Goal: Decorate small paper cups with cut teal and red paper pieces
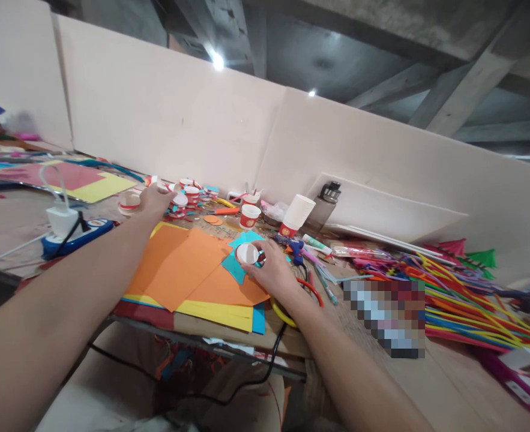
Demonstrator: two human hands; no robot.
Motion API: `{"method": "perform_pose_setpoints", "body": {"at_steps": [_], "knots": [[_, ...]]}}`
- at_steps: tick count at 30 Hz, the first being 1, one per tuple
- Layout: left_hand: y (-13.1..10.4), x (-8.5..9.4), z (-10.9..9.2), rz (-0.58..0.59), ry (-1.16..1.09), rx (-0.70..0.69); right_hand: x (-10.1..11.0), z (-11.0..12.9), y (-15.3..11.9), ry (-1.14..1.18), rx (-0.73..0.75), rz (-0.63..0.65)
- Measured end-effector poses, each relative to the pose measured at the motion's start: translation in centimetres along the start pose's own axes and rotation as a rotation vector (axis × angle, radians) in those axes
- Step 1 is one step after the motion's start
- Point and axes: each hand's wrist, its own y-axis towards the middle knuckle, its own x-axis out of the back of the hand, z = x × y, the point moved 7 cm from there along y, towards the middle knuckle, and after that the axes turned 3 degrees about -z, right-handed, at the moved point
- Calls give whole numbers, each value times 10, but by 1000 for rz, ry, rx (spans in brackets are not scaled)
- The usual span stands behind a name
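Currently, I have the right hand (274,267) grasping the small white cup (247,254) by its side, over the turquoise paper (234,267). I judge the cup light, thin-walled and easily crushed: hold the side wall with minimal pressure. Left hand (155,200): beside the cup pieces (191,195); I cannot tell whether it grips one.

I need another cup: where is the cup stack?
In the head view, the cup stack is right of centre, beyond the right hand, between a single red-and-white cup and the grey bottle.
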Motion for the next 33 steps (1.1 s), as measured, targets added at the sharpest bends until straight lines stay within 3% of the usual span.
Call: {"method": "perform_pose_setpoints", "body": {"at_steps": [26,33], "knots": [[-8,1,1,70,2,48,0,0,0,0,-8,6],[-10,5,-1,20,2,44,0,0,0,13,-17,3]]}}
